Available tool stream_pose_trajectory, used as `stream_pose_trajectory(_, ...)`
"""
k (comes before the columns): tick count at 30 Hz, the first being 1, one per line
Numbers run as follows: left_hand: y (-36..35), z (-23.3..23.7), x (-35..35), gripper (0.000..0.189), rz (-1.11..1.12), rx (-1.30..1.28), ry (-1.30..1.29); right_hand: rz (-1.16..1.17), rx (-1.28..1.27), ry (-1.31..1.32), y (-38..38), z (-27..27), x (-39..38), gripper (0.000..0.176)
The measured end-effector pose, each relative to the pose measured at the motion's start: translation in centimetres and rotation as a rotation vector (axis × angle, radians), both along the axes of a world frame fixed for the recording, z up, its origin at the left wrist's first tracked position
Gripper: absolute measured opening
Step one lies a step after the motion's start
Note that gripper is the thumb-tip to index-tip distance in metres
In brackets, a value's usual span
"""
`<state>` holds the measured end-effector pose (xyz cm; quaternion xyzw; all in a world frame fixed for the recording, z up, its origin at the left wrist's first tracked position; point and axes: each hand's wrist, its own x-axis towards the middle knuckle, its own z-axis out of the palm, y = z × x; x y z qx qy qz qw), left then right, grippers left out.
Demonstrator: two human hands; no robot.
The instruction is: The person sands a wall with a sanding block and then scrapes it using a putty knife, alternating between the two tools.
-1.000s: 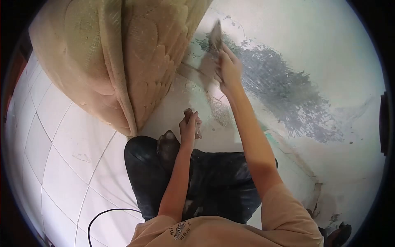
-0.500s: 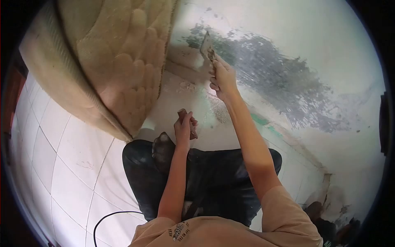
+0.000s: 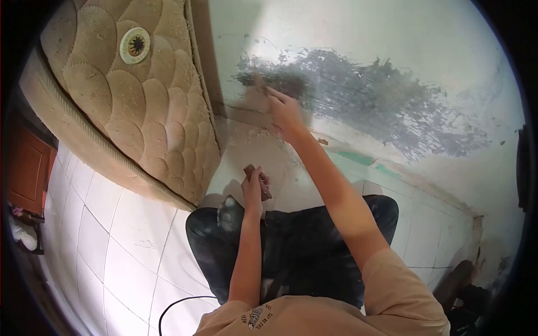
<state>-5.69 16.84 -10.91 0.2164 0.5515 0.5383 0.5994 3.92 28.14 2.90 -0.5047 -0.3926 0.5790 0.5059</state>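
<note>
My right hand (image 3: 286, 116) is closed around a scraper (image 3: 259, 84), a little blurred by motion. Its blade overlaps the left end of a dark grey scraped patch (image 3: 358, 92) on the white wall. Lower down, close in front of my knees, my left hand (image 3: 253, 185) has its fingers wrapped round a reddish-brown block (image 3: 266, 189). Crumbly debris (image 3: 259, 133) lies at the foot of the wall, below my right hand.
A quilted beige mattress (image 3: 129, 101) leans upright on the left, its lower corner near my knee. White tiles (image 3: 131, 238) cover the floor, with a black cable (image 3: 182, 301) beside me. A reddish-brown wooden cabinet (image 3: 28, 168) stands at far left.
The scraper in my right hand has moved left and down to the patch's left end. My view has shifted, showing more of the mattress and the cabinet. My left hand keeps the block.
</note>
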Motion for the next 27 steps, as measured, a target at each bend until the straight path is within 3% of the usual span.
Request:
stream_pose_trajectory(4, 0.4, -0.2, 0.5, 0.029, -0.018, 0.003, -0.05, -0.032, -0.033, -0.044, -1.4, -0.1, 2.2, 0.038)
stream_pose_trajectory(11, 0.4, 0.0, 0.1, 0.03, -0.002, -0.022, -0.063, 0.036, -0.081, 0.073, 1.3, 0.9, -2.7, 0.039)
stream_pose_trajectory(16, 0.6, 0.2, 0.1, 0.026, -0.001, -0.033, -0.117, -0.054, -0.108, 0.104, -1.9, 0.9, 0.6, 0.038)
stream_pose_trajectory(22, 0.3, 0.0, 0.2, 0.027, -0.017, -0.02, -0.073, 0.025, -0.123, 0.101, 2.3, 0.6, -3.0, 0.04)
stream_pose_trajectory(27, 0.7, -0.1, 0.0, 0.027, -0.001, -0.089, -0.101, -0.047, -0.146, 0.127, -0.3, 0.7, -1.4, 0.039)
